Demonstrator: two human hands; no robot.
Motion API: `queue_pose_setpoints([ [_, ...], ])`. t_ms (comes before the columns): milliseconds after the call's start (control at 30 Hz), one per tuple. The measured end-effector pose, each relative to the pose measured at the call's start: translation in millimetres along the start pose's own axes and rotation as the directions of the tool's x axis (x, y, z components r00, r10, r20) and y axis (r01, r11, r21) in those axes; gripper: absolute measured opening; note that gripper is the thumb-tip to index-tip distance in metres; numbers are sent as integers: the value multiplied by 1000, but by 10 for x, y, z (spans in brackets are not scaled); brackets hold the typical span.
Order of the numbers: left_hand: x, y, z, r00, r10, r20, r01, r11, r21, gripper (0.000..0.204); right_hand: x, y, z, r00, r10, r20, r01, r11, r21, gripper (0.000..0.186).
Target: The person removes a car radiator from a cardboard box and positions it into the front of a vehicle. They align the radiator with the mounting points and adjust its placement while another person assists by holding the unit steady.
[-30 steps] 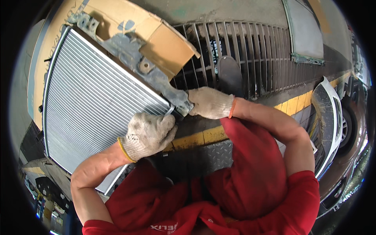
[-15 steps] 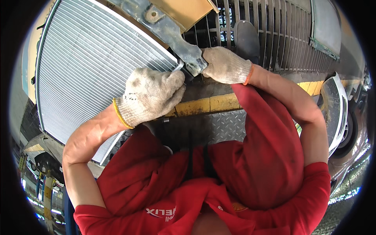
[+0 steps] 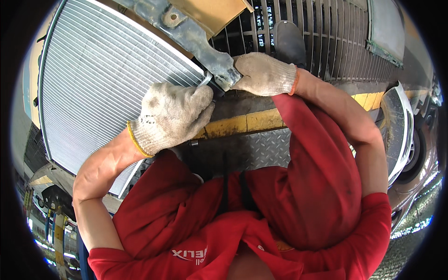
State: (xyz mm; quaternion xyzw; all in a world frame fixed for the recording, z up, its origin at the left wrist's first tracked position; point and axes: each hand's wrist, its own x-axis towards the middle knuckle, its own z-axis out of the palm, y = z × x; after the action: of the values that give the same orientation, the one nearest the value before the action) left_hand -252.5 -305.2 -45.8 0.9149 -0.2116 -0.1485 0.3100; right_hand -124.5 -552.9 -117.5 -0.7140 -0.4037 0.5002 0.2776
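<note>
My left hand [image 3: 170,112], in a knitted off-white glove with a yellow cuff, is closed on a slim silvery piece [image 3: 206,78]; only its end shows beyond the fingers. That end meets the corner of a large finned radiator panel [image 3: 107,70], which slants up to the left. My right hand [image 3: 265,74], in a like glove with an orange cuff, is closed around the lower end of a worn grey-black metal bar [image 3: 196,42]. The bar runs along the panel's far edge and has a round hole. My right fingertips are hidden behind it.
Brown cardboard [image 3: 212,14] lies beyond the bar. A floor grating [image 3: 326,42] spreads at the far right, with a dark shoe [image 3: 288,39] on it. A yellow-painted edge [image 3: 233,124] and a tread plate [image 3: 270,149] lie between my legs. A car wheel [image 3: 410,156] is at right.
The whole scene has shifted slightly left and up in view. Both hands keep their hold, and the bar and panel stay in the same arrangement.
</note>
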Motion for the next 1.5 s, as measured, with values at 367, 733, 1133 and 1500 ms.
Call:
queue_pose_setpoints([
  [367, 57, -34, -11, 996, 73, -55, -74, 997, -14, 20, -13, -41, 76, 981, -88, -175, 119, 977, 178, 45],
  [733, 97, -12, -41, 996, 76, -39, -79, 993, -92, 22, -10, 26, 103, 987, -76, -141, 84, 995, 46, 37],
  [1133, 103, -7, -53, 995, 90, -54, -93, 994, -58, 22, 26, -41, -25, 997, -73, -21, 74, 994, 82, 37],
  [1500, 106, -12, -43, 994, 95, -43, -99, 991, -87, 25, -48, -16, 48, 993, -26, -119, 30, 999, 35, 45],
])
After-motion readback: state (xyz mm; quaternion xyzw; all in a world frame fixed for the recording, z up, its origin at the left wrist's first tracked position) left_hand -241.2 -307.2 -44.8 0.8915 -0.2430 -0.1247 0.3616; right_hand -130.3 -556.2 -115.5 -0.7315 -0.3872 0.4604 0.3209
